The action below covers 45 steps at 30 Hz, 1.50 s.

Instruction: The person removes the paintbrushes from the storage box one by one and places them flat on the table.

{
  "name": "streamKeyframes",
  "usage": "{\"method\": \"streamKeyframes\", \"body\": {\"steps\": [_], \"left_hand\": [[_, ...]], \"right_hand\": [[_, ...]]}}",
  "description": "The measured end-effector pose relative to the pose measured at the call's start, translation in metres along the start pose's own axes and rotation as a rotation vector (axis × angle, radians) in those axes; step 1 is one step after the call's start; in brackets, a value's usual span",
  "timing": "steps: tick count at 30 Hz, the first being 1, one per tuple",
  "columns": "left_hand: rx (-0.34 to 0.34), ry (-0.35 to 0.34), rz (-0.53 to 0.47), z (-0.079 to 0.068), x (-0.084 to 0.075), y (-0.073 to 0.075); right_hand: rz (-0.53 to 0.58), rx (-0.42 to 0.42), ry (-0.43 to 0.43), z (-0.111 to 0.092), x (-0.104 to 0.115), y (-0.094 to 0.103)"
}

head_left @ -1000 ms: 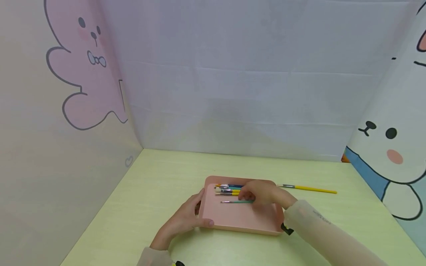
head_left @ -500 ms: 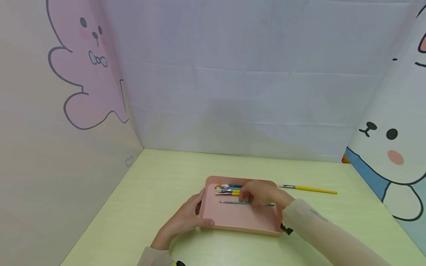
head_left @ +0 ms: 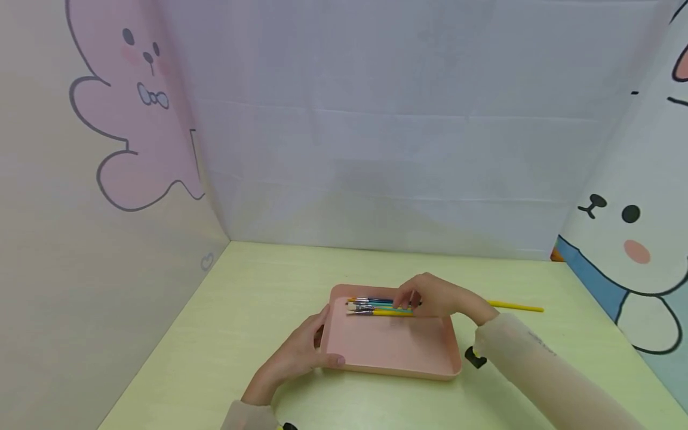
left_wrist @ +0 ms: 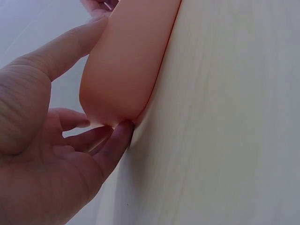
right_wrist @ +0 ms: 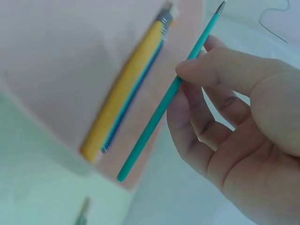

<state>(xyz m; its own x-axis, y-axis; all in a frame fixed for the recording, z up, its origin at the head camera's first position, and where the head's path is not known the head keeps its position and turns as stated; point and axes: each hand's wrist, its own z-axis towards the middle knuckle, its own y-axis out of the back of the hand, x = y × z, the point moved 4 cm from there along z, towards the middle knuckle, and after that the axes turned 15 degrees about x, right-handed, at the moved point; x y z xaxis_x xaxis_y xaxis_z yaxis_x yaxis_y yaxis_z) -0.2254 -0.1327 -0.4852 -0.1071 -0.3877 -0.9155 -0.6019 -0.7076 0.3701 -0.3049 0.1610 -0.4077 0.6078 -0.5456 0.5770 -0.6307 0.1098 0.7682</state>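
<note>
A shallow pink tray (head_left: 392,352) stands on the table with several paintbrushes (right_wrist: 123,89) lying side by side along its far side, yellow and blue handles among them. My left hand (head_left: 301,352) grips the tray's left side, the thumb on the near edge; in the left wrist view its fingertips press the tray's corner. Over the brushes, my right hand (head_left: 438,297) pinches a slim teal paintbrush (right_wrist: 152,119) between thumb and fingers. In the right wrist view this brush is held above the tray, apart from the others. My right hand hides part of the brushes in the head view.
One more yellow paintbrush (head_left: 517,306) lies on the pale table (head_left: 269,286) to the right of the tray, its bristle end hidden behind my right arm. Printed cloth walls (head_left: 376,149) enclose the table at the back and both sides.
My right hand has lifted the teal paintbrush from the middle of the tray and moved it toward the far side, over the other brushes. The left hand stays on the tray.
</note>
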Motion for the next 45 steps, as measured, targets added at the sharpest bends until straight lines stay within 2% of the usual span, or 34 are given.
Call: {"method": "streamKeyframes", "body": {"steps": [10, 15, 20, 26, 34, 45], "left_hand": [[-0.006, 0.016, 0.012, 0.0, 0.0, 0.0], [-0.007, 0.024, 0.01, 0.0, 0.0, 0.0], [0.0, 0.009, -0.003, 0.001, 0.001, 0.001], [0.003, 0.007, -0.003, 0.001, 0.002, 0.001], [-0.004, 0.021, 0.006, -0.001, 0.002, 0.001], [0.014, 0.004, 0.003, 0.001, 0.0, 0.001]], "right_hand": [[-0.001, -0.052, -0.047, -0.057, -0.02, 0.026], [-0.018, -0.077, -0.113, -0.088, -0.04, 0.035], [-0.051, -0.104, -0.196, -0.114, -0.063, 0.038], [-0.09, -0.126, -0.204, -0.14, -0.088, 0.031], [-0.141, -0.15, -0.195, -0.154, -0.114, 0.019], [-0.168, -0.179, -0.175, -0.153, -0.133, 0.002]]}}
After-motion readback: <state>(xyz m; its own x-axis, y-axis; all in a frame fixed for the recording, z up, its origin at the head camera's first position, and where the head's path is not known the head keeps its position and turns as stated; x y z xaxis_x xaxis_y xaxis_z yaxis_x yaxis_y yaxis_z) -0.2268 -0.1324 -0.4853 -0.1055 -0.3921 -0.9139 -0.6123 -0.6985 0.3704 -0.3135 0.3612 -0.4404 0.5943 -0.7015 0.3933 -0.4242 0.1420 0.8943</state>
